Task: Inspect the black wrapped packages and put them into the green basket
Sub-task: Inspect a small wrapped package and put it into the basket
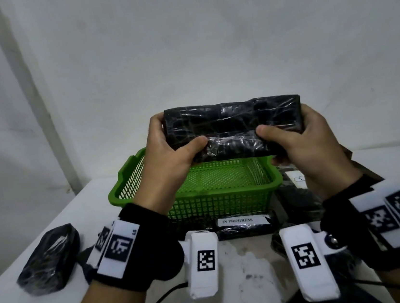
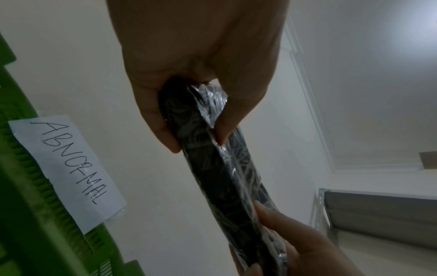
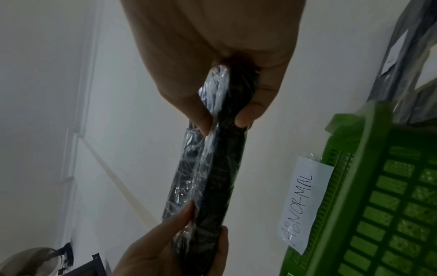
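Note:
Both hands hold one flat black package [image 1: 233,127] wrapped in shiny film, raised above the green basket [image 1: 225,198]. My left hand [image 1: 168,147] grips its left end, thumb on the near face and fingers behind. My right hand [image 1: 300,134] grips the right end the same way. The wrist views show the black package [image 2: 212,158] [image 3: 212,168] edge-on, pinched between thumb and fingers. The basket looks empty inside and carries a paper label reading ABNORMAL [image 2: 68,168] [image 3: 305,201] on its outer wall.
Another black wrapped package [image 1: 48,260] lies on the white table at the left. A package labelled IN PROGRESS [image 1: 243,224] lies in front of the basket. More dark packages [image 1: 297,189], one with a white label, are piled to the basket's right. A wall stands close behind.

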A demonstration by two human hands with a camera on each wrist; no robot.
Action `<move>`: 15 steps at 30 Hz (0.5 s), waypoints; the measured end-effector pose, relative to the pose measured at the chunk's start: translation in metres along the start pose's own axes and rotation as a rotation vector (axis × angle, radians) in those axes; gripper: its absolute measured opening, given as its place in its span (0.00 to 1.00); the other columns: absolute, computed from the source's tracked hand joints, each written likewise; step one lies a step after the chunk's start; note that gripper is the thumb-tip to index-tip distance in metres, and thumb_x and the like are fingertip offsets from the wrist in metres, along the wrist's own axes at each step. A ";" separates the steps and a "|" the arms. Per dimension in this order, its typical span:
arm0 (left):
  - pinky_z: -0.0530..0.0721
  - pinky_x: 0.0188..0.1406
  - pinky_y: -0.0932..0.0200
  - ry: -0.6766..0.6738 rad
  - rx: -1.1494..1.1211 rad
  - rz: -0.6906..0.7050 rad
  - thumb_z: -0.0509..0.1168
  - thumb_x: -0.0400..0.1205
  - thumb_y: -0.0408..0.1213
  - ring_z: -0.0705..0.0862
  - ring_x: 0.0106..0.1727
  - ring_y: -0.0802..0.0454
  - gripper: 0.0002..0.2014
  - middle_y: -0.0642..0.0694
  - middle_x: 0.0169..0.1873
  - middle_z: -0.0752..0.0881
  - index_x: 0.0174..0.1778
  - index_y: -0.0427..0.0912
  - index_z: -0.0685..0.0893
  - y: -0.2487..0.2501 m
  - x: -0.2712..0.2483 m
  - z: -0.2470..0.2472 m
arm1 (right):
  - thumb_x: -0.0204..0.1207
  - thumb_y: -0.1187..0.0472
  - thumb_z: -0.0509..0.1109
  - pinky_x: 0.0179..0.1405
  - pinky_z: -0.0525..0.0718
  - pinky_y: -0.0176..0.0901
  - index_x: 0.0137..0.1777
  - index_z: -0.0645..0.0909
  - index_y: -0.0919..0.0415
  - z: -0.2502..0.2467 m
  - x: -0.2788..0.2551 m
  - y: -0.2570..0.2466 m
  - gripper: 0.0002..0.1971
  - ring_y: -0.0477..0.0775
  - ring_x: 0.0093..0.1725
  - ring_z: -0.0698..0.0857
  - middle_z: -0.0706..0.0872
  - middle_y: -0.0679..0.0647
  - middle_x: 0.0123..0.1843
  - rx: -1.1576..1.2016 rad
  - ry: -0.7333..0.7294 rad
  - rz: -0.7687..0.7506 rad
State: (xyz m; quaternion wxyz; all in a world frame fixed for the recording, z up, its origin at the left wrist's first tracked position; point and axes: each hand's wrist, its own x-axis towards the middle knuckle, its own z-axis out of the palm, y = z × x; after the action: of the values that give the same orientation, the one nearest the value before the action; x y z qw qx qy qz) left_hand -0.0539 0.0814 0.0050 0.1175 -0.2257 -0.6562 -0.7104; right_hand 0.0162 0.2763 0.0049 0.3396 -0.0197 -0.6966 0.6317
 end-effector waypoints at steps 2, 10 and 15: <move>0.87 0.40 0.62 -0.005 0.032 -0.010 0.75 0.78 0.30 0.90 0.54 0.51 0.25 0.47 0.57 0.88 0.67 0.48 0.73 0.001 -0.002 -0.001 | 0.74 0.59 0.80 0.35 0.90 0.45 0.60 0.81 0.50 -0.002 -0.001 0.001 0.17 0.47 0.48 0.93 0.91 0.46 0.52 -0.030 -0.016 -0.007; 0.86 0.57 0.41 -0.054 0.038 -0.159 0.68 0.82 0.52 0.87 0.47 0.58 0.10 0.58 0.44 0.87 0.52 0.51 0.79 0.009 -0.003 -0.008 | 0.61 0.29 0.76 0.63 0.86 0.58 0.68 0.75 0.41 -0.005 -0.005 -0.005 0.36 0.48 0.62 0.85 0.86 0.37 0.62 -0.279 -0.123 0.142; 0.76 0.46 0.52 -0.043 -0.020 -0.039 0.73 0.68 0.46 0.81 0.43 0.53 0.11 0.51 0.40 0.82 0.38 0.53 0.77 0.009 0.002 -0.013 | 0.65 0.41 0.81 0.54 0.88 0.55 0.68 0.78 0.55 0.003 -0.003 -0.011 0.34 0.55 0.56 0.91 0.91 0.49 0.58 0.025 -0.101 0.265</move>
State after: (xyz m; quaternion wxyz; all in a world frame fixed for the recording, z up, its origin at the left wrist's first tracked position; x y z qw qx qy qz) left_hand -0.0537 0.0676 0.0135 0.0872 -0.2292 -0.6558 -0.7140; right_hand 0.0212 0.2706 0.0135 0.2182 -0.0755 -0.6962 0.6797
